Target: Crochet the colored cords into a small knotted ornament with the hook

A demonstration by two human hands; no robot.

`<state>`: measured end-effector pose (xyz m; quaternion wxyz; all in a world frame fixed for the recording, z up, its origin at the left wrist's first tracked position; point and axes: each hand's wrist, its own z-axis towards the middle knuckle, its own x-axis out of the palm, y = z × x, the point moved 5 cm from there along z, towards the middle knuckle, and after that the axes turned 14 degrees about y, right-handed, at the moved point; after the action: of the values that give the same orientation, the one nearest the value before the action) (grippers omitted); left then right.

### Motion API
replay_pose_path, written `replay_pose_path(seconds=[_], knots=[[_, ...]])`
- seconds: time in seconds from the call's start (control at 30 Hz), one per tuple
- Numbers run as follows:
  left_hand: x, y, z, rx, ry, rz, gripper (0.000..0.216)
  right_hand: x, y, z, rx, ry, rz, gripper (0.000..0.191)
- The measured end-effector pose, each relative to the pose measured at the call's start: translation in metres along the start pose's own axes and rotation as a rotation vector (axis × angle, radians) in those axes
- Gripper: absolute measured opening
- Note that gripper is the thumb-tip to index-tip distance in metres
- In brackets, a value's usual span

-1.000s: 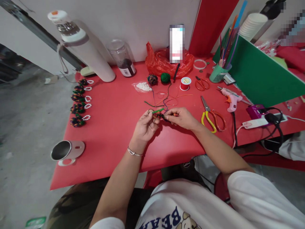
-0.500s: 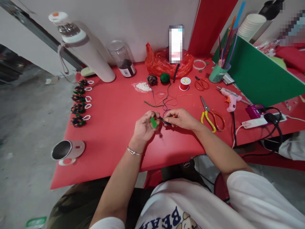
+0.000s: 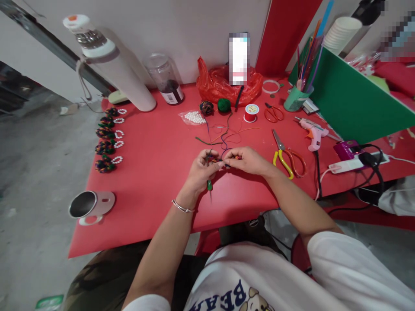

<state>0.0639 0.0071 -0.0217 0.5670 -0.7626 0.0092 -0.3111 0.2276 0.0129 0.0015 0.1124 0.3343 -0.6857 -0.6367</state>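
Observation:
Over the middle of the red table point(image 3: 152, 172), my left hand point(image 3: 200, 173) is closed on a green-handled hook tool point(image 3: 209, 186) whose tip hangs down toward me. My right hand point(image 3: 247, 160) pinches a small multicoloured knotted cord piece point(image 3: 222, 161) between both hands. Loose coloured cords point(image 3: 227, 134) trail from the piece back to a dark yarn ball point(image 3: 206, 107) and a green yarn ball point(image 3: 224, 105).
Several finished knotted pieces with pearl loops point(image 3: 106, 137) line the left edge. A steel cup point(image 3: 84, 204), white flask point(image 3: 112, 64), jar point(image 3: 166, 79), pearl bag point(image 3: 193, 117), red spool point(image 3: 251, 112), yellow-handled scissors point(image 3: 285, 154), glue gun point(image 3: 311, 132) and power strip point(image 3: 352, 165) surround the work.
The green tool has swung in my left hand from lying across the cord piece to pointing down toward me. My hands have drawn closer together on the piece.

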Motion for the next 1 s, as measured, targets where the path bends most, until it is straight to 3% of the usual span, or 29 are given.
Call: replay_pose_path(seconds=[0.77,1.0], knots=[[0.0006,0.0007,-0.0002,-0.021,0.003,0.004,0.044,0.0053,-0.0073,0.0033,-0.027,0.060,0.152,0.019],[-0.0009,0.0018,0.0004,-0.038,0.001,-0.004,0.045,0.0036,-0.0060,0.0029,-0.003,0.074,0.172,0.030]])
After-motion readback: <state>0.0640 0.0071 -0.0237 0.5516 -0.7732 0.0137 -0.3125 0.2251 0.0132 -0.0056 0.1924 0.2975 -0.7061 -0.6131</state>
